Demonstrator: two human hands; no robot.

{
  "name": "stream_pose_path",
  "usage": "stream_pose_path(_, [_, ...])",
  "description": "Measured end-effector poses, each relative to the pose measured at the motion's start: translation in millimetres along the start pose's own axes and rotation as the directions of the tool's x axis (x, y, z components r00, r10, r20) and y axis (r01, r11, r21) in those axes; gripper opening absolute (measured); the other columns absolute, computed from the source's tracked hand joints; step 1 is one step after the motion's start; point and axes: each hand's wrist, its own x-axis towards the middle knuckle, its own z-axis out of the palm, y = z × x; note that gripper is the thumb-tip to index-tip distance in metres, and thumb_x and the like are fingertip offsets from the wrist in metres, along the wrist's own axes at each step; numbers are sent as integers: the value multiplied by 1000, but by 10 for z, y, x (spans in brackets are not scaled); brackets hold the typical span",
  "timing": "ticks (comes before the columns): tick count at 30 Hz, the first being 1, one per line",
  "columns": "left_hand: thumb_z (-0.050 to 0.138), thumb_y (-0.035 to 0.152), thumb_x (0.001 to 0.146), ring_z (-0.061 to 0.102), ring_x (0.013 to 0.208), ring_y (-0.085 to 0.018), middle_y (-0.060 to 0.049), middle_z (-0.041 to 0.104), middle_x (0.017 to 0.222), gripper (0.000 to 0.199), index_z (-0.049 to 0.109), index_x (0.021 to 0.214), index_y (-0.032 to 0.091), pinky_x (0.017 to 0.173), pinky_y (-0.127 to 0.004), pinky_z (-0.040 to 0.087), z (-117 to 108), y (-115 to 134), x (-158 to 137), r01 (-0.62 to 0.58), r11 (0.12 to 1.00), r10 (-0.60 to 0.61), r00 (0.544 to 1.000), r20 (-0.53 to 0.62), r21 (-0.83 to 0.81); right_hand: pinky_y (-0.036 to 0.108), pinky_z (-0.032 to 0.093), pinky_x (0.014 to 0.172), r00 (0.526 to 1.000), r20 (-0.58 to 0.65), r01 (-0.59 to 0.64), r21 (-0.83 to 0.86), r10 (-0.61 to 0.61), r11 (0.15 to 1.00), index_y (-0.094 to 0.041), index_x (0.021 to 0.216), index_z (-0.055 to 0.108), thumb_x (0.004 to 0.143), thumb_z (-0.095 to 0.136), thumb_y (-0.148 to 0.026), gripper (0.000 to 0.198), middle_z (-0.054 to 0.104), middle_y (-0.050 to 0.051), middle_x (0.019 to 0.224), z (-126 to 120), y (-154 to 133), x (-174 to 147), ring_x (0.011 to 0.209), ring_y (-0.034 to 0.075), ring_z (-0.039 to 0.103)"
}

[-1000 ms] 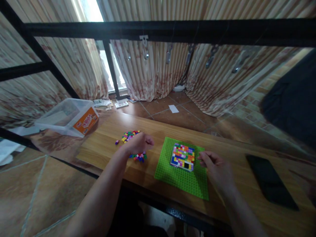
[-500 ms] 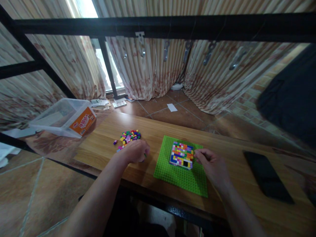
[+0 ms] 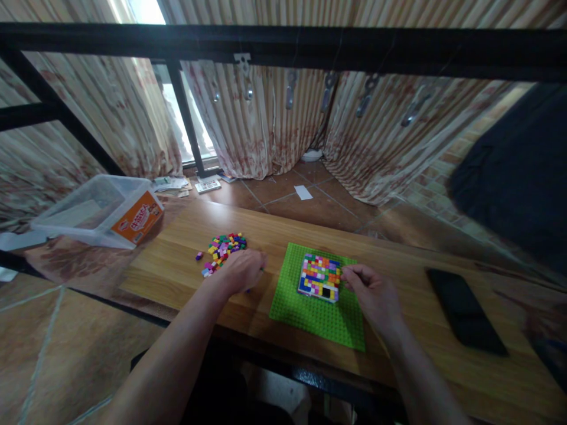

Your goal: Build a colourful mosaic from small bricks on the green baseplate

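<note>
With one green board (image 3: 310,320) as the clock's centre, one left hand (image 3: 243,270) is at ten o'clock and one right hand (image 3: 370,292) at three, two in all. The board bears one built block (image 3: 319,276) of bricks; one heap of loose bricks (image 3: 222,248), too many to count, is at ten. Farther out are one clear box (image 3: 138,219) at ten, one flat black slab (image 3: 465,310) at three and one white sheet (image 3: 303,192) at twelve.

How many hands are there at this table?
2. The left hand is at the pile of loose bricks, hiding some; the right hand is beside the multicoloured brick block on the green baseplate. No other hand shows.
</note>
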Motion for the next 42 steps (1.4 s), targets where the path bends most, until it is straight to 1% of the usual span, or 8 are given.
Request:
stream_pose_path(8, [47, 12, 81, 67, 79, -23, -9, 72, 81, 20, 66, 87, 17, 67, -28, 44, 18, 90, 79, -24, 1000, 24, 1000, -6, -11, 33, 52, 67, 1000, -13, 10, -5, -10, 1000, -21, 83, 73, 77, 65, -58, 39, 75, 6, 82, -5, -6, 2, 71, 22, 67])
stream_pose_path(15, [46, 10, 81, 67, 77, -23, -9, 71, 84, 21, 66, 83, 17, 65, -28, 42, 76, 126, 122, -61, 997, 61, 998, -8, -39, 32, 50, 67, 999, -21, 32, -26, -33, 999, -20, 84, 72, 80, 63, -54, 35, 74, 4, 78, -10, 4, 5, 69, 20, 65])
stream_pose_path(19, [46, 11, 81, 65, 74, -21, -7, 70, 80, 20, 65, 81, 18, 64, -27, 41, 72, 156, 145, -85, 990, 78, 995, -65, -109, 32, 50, 67, 999, -20, 45, -30, -45, 999, -20, 83, 72, 81, 61, -55, 37, 74, 5, 77, -11, -2, 8, 70, 21, 66])
stream_pose_path(22, [50, 14, 81, 64, 75, -17, -3, 70, 80, 15, 65, 80, 19, 67, -25, 43, 53, 202, 152, -166, 946, 130, 981, -143, -278, 33, 50, 67, 999, -20, 40, -15, -41, 999, -20, 80, 72, 80, 62, -56, 37, 73, 5, 76, -7, -9, 11, 70, 21, 66])
stream_pose_path(25, [55, 15, 81, 64, 78, -15, -1, 70, 82, 12, 66, 81, 20, 71, -23, 44, 50, 273, 142, -257, 854, 172, 960, -221, -452, 32, 51, 68, 999, -18, 39, -7, -39, 999, -20, 78, 71, 80, 62, -54, 35, 73, 5, 77, 2, -29, 9, 70, 21, 66])
stream_pose_path(29, [57, 18, 83, 64, 78, -13, 0, 70, 82, 10, 67, 83, 19, 73, -22, 46, 79, 390, 129, -333, 762, 206, 938, -280, -556, 32, 50, 66, 999, -19, 41, -44, -42, 998, -20, 81, 71, 81, 60, -50, 32, 74, 5, 78, 10, -53, 4, 69, 21, 66])
stream_pose_path(36, [58, 14, 84, 62, 76, -12, 1, 68, 82, 11, 67, 82, 19, 70, -21, 44, 138, 533, 184, -392, 780, 270, 914, -302, -488, 32, 48, 66, 998, 0, 65, -103, -65, 993, -20, 80, 70, 84, 56, -49, 32, 72, 3, 74, 7, -39, 6, 68, 20, 65])
stream_pose_path(42, [52, 13, 89, 61, 75, -11, -1, 65, 82, 17, 66, 80, 18, 70, -20, 44, 161, 545, 216, -506, 781, 377, 850, -369, -366, 34, 48, 71, 994, -38, 92, -140, -99, 986, -20, 81, 70, 85, 57, -48, 31, 71, 4, 77, 30, -73, -17, 73, 21, 64])
